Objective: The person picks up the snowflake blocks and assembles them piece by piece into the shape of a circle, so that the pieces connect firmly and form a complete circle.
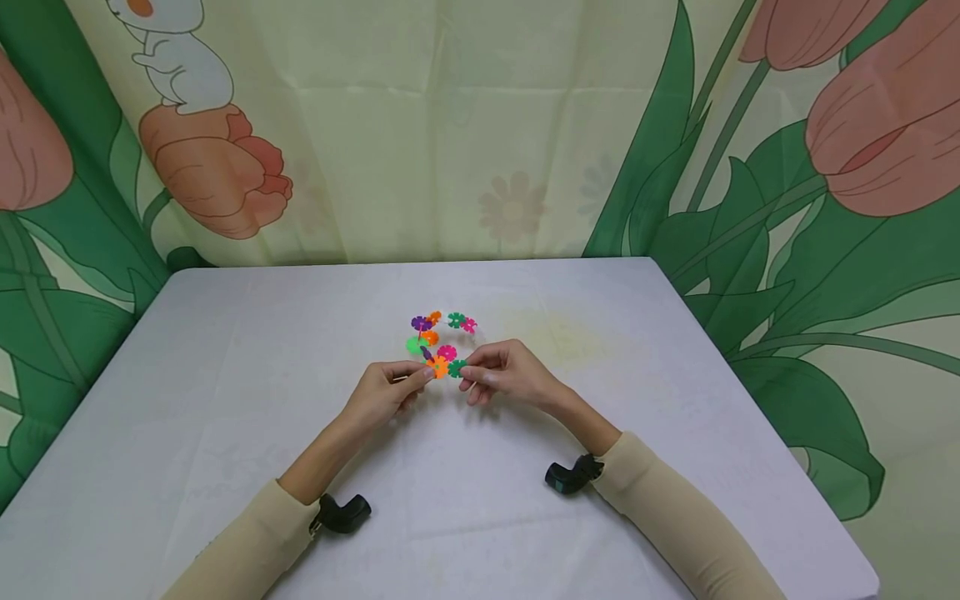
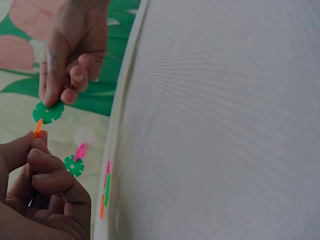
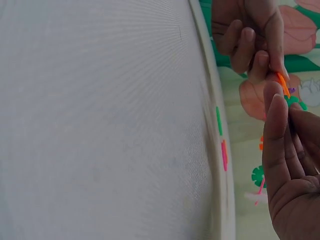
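Note:
My left hand pinches an orange notched plastic disc between thumb and fingers. Close beside it, my right hand pinches a green notched disc. In the left wrist view the orange disc meets the edge of the green disc, edge-on to it. Just beyond the fingers, a pink disc, a light green disc and a purple disc belong to a cluster of similar pieces. Whether the held discs link to that cluster I cannot tell.
Behind the hands, another green disc is near a pink one. A white cloth covers the table. A curtain printed with tulips hangs behind its far edge. Each wrist carries a black camera.

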Demonstrator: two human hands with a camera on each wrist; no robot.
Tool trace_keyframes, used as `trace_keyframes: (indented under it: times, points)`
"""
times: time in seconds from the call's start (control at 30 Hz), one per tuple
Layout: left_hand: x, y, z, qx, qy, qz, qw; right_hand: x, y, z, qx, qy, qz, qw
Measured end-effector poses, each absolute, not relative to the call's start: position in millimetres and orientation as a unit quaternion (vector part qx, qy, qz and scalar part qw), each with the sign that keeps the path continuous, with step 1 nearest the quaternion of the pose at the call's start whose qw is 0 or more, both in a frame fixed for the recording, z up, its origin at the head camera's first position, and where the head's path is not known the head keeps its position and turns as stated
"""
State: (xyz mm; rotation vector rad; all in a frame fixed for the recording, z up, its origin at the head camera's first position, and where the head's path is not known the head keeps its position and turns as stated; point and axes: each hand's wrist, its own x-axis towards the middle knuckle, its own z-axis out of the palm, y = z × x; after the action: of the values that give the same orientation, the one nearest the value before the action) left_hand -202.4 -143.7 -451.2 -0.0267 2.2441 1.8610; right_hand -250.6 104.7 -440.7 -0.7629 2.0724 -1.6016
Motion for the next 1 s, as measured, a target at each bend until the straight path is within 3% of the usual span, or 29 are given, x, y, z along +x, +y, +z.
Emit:
trace_keyframes:
  times: [1.0]
  points:
    - [-200, -142, -451, -0.001, 0.769, 0.631, 0.100, -240, 101, -441, -0.305, 0.764, -0.561, 0.099]
